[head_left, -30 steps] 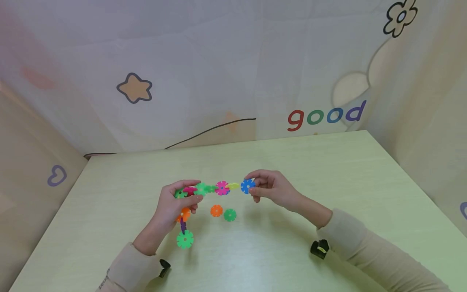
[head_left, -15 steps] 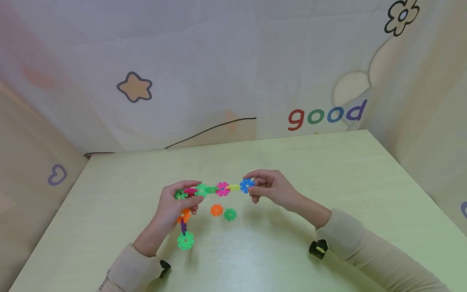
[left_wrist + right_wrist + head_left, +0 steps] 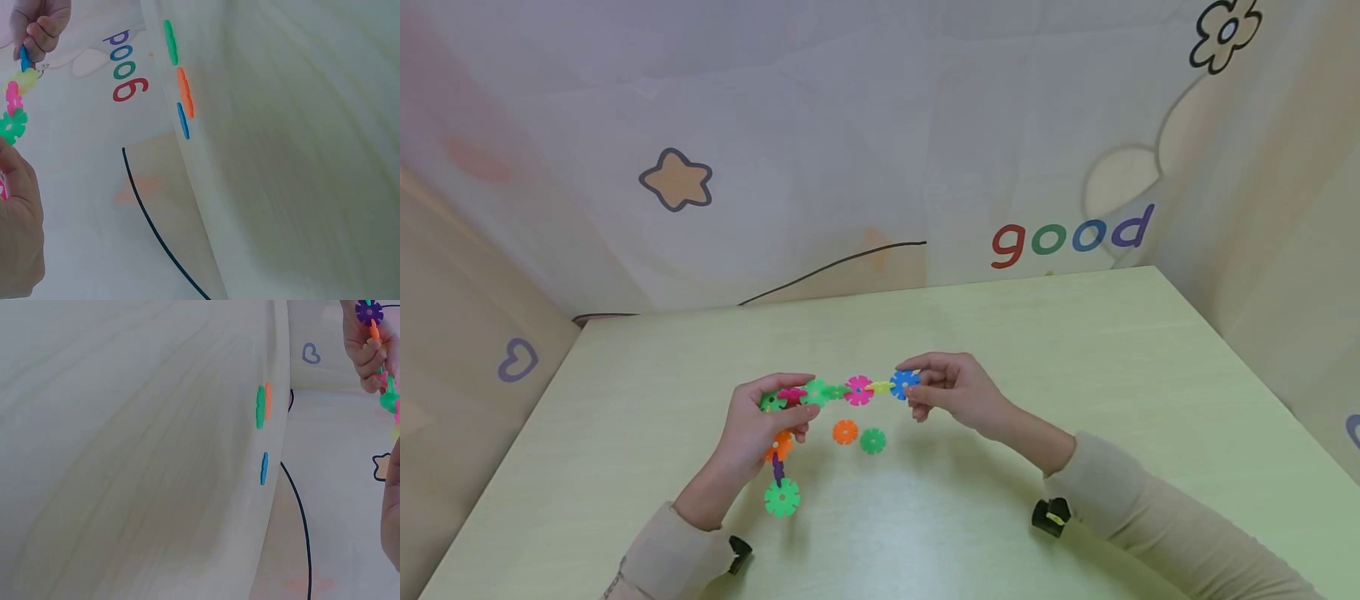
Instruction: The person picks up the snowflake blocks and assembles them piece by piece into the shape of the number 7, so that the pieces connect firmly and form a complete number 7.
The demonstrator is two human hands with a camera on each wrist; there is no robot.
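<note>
My left hand (image 3: 747,429) grips a chain of interlocking plastic snowflake discs above the table, thumb on a light green disc (image 3: 815,392). From there the chain runs right through a pink disc (image 3: 859,390) to a yellow disc (image 3: 880,387) seen edge-on. Below the palm hang an orange disc (image 3: 781,446), a purple disc (image 3: 778,469) and a bright green disc (image 3: 782,498). Between thumb and fingers my right hand (image 3: 962,392) pinches a blue disc (image 3: 902,384), which meets the yellow one's right edge; how deep it sits in the slot I cannot tell. Fingers and palm hide part of the chain.
A loose orange disc (image 3: 845,432) and a loose green disc (image 3: 872,441) lie on the table (image 3: 1000,333) below the chain. Both wrist views also show a loose blue disc (image 3: 182,120) lying there. A printed curtain (image 3: 820,167) stands behind the table.
My right hand has shifted slightly left with the blue disc, closing the small gap to the yellow disc. The left hand and its chain have barely moved, sinking slightly.
</note>
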